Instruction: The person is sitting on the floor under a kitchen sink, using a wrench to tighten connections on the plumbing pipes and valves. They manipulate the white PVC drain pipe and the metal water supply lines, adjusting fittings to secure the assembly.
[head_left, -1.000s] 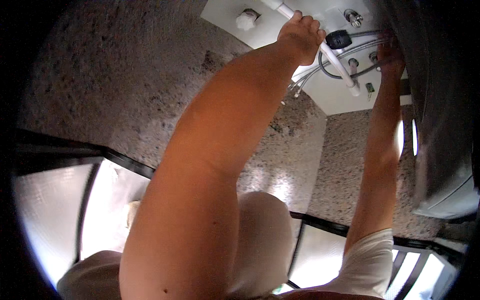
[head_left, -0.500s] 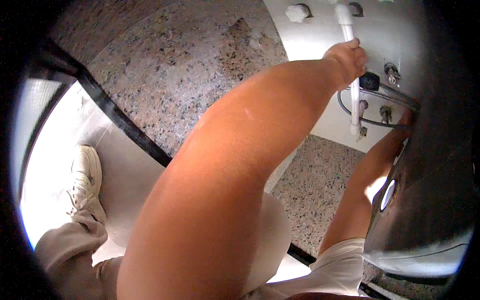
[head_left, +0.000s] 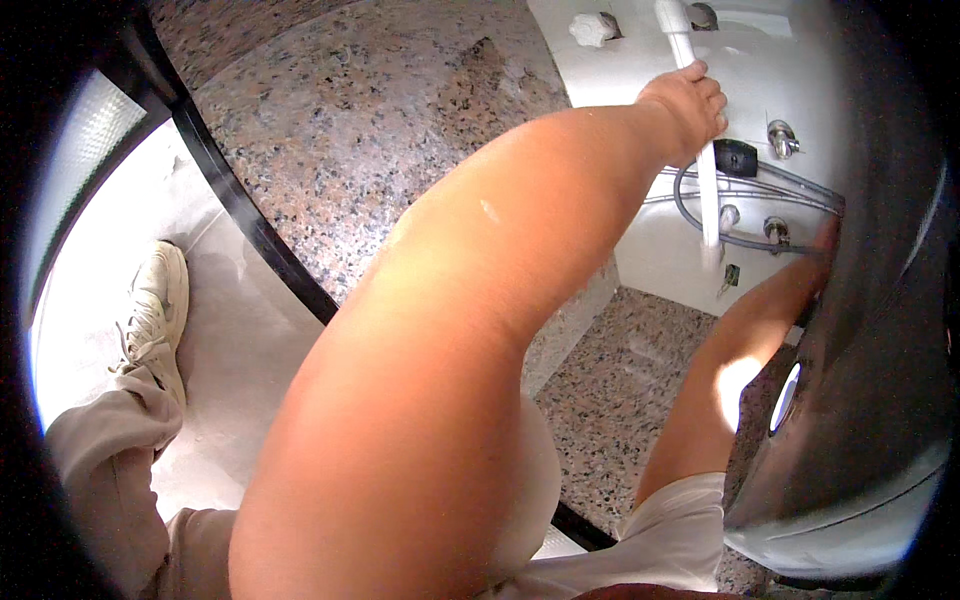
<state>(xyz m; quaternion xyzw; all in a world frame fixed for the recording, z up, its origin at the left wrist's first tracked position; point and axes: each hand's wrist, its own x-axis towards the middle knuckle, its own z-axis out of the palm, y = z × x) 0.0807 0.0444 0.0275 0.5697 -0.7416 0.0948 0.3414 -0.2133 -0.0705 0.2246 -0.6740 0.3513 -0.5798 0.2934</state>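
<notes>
My left hand (head_left: 685,105) reaches far across and is wrapped round a white plastic pipe (head_left: 709,200) along a pale wall. The fingers are curled over its middle, below the white elbow (head_left: 672,15) at its upper end. My right forearm (head_left: 722,370) runs up along the side of a large dark glossy appliance (head_left: 860,340). My right hand (head_left: 828,240) is mostly hidden behind that appliance, so its fingers cannot be made out. Thin grey cables (head_left: 790,187) and a black block on them (head_left: 736,158) lie between the pipe and my right hand.
Metal taps (head_left: 783,138) and a white knob (head_left: 595,30) stick out of the wall. Speckled stone (head_left: 400,130) fills the left and lower middle. A black frame edge (head_left: 250,225) crosses at left, beside a shoe (head_left: 155,310) on the pale floor.
The view has shifted slightly, and the shoe and the black frame edge sit differently in it. My left hand stays wrapped round the pipe. My right hand remains behind the appliance.
</notes>
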